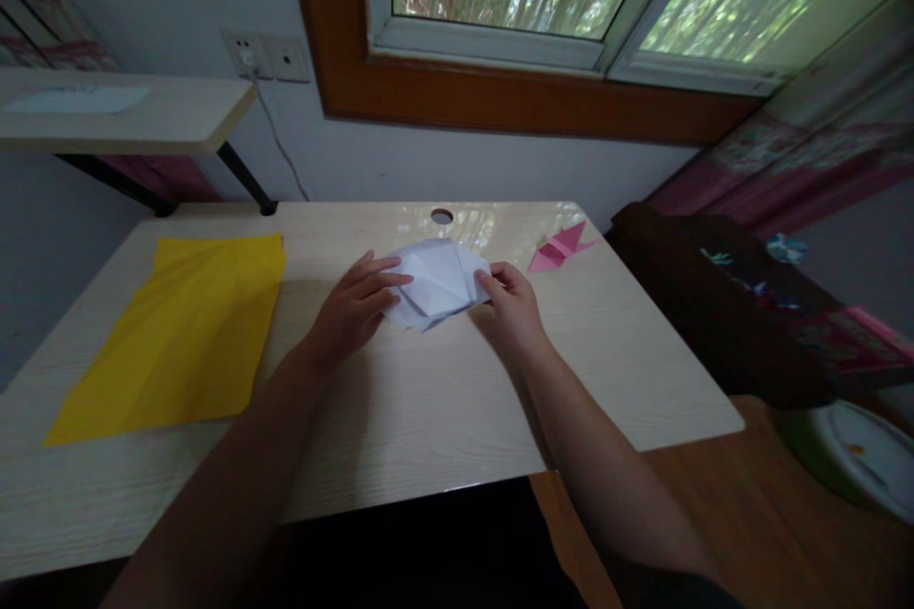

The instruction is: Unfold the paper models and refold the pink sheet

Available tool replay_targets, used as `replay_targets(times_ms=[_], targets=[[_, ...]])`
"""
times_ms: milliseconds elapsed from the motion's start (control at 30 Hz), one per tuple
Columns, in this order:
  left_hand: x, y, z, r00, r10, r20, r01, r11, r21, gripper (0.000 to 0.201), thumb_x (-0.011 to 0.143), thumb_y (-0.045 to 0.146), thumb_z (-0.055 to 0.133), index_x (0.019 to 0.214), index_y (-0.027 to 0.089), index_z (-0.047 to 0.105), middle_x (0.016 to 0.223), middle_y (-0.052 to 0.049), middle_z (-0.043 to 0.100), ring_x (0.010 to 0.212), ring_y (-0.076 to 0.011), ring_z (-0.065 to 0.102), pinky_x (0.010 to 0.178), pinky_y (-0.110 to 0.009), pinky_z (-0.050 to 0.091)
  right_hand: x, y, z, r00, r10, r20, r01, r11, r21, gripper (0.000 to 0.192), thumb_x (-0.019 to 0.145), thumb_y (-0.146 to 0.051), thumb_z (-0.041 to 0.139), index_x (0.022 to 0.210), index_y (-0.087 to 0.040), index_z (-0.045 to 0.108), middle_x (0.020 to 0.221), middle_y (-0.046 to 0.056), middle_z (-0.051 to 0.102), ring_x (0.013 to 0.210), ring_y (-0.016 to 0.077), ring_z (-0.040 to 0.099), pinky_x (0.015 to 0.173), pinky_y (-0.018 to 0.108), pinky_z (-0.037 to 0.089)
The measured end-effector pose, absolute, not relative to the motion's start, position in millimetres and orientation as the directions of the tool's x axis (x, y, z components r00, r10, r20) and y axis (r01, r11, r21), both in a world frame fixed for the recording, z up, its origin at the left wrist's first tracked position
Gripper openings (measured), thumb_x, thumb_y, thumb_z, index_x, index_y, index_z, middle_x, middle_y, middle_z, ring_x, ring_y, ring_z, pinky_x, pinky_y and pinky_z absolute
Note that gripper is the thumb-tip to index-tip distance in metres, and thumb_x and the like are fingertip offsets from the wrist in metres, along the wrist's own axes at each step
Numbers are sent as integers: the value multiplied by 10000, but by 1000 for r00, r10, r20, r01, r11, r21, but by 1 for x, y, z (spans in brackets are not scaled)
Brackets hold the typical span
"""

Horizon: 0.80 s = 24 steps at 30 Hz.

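White paper [439, 276]: right hand [517, 306] pinches it at three o'clock; left hand [351, 306] splays over nine, grip unclear; long axis roughly nine-to-three.

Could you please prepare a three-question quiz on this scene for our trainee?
1. Which colour is the folded paper touched by both the left hand and the right hand?
A) Green
B) White
C) Black

2. True or false: the pink paper shape lies on the right side of the tabletop.

3. Fill in the blank: the large sheet to the left of the left hand is ____.

Key: 1. B; 2. True; 3. yellow.
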<state>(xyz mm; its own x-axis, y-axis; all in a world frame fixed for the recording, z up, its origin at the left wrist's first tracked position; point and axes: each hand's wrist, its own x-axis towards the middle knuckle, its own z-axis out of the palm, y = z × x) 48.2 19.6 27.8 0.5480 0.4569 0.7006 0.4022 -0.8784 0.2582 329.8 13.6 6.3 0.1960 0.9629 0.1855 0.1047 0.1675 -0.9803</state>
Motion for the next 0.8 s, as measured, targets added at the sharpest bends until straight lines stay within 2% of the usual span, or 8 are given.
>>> replay_targets(times_ms=[67,200,267,467,633,800], targets=[[49,18,30,559,445,700,367,-889,272,128,952,142,591,904,243,654,1260,-31,718,1373,-205,531,1181,-543,422,329,14,7,192,959,209,83,196,-977,267,759,-401,740,928,-235,618,846,-13,611,719,147,568,633,269,462],[51,11,37,584,425,692,314,-904,290,126,947,127,605,937,247,643,1279,-29,707,1374,-200,527,1139,-512,489,329,13,7,119,968,221,72,213,-974,498,751,-303,706,1230,-307,570,1056,15,655,763,154,603,654,299,501],[51,9,39,584,414,698,298,-910,290,135,954,124,596,958,252,639,1285,-21,703,1370,-195,530,1142,-515,490,330,13,5,92,971,222,72,216,-974,528,759,-275,681,1273,-326,568,1112,22,656,787,155,618,663,304,509],[53,5,42,571,368,734,258,-929,265,143,963,125,584,987,256,636,1311,-7,688,1388,-199,512,1169,-547,459,334,15,2,84,975,204,100,195,-976,398,784,-283,666,1181,-289,689,1061,29,692,756,152,614,625,282,484],[53,5,41,560,372,741,291,-925,245,125,967,140,583,973,252,636,1304,0,691,1368,-202,533,1151,-541,482,334,16,3,122,971,206,144,188,-972,289,791,-344,713,1068,-269,748,1014,37,733,817,189,635,690,314,502],[51,7,38,481,393,783,414,-890,192,157,934,99,603,950,253,626,1316,-5,686,1360,-210,534,1136,-514,490,333,17,8,249,950,186,2,191,-981,211,781,-399,767,909,-233,749,829,8,698,727,160,602,655,284,470]])
